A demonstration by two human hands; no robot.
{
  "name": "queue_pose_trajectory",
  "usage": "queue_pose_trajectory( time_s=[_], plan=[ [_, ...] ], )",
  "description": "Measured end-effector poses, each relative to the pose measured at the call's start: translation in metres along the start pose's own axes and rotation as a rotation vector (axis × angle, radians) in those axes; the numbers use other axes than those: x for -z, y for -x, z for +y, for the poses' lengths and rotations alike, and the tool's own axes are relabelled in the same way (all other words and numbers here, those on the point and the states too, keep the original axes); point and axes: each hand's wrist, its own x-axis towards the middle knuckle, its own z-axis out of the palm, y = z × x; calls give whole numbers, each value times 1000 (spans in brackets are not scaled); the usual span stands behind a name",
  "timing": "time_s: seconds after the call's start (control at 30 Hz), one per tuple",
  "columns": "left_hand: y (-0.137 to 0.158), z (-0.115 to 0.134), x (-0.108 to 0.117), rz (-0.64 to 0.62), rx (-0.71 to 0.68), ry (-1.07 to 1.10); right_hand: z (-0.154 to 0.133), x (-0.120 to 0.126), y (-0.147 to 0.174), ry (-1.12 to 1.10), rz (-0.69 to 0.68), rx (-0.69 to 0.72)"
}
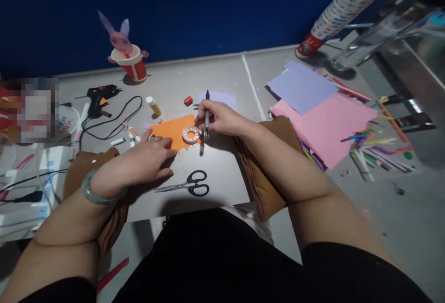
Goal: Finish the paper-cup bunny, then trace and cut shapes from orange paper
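My left hand (149, 157) lies with its fingers spread on a sheet of orange paper (165, 127) with ragged cut edges. My right hand (222, 118) is closed around a pen (207, 124), its dark end pointing away from me. Near the right fingertips, a white and pink ring (186, 140), perhaps a tape roll, rests on the orange paper; I cannot tell whether the fingers touch it. Black-handled scissors (189, 184) lie with blades pointing left, nearer to my body. A glue stick (153, 106) and its red cap (188, 101) sit beyond the orange paper.
A paper cup (135, 69) with a pink rabbit figure stands at the back left. Beside it are a glue gun (99, 99) and its looped cable. Purple (302, 83) and pink sheets (327, 127) lie at right, near a tall stack of cups (351, 4). Brown cushions (267, 173) lie under my forearms.
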Motion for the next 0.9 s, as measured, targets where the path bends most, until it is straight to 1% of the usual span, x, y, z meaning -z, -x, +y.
queue_pose_trajectory(
  time_s=[0.1,0.3,0.43,0.53,0.73,0.8,0.9],
  plan=[
    [-1,1,1,-13,8,20,1,0,-1,-11,7,7],
    [-1,0,-1,31,-17,19,-1,-1,1,7,-13,36],
    [-1,0,0,5,-15,-14,0,-2,1,25,2,44],
    [-2,0,2,-11,-24,-42,3,-2,-1,26,51,17],
    [-1,-1,2,1,-40,-32,9,1,-6,75,212,-33],
    [-1,-2,1,3,-43,-32,11,2,-7,38,234,-36],
    [-2,-2,0,-2,-44,-17,12,2,-9,-81,256,-22]
  ],
)
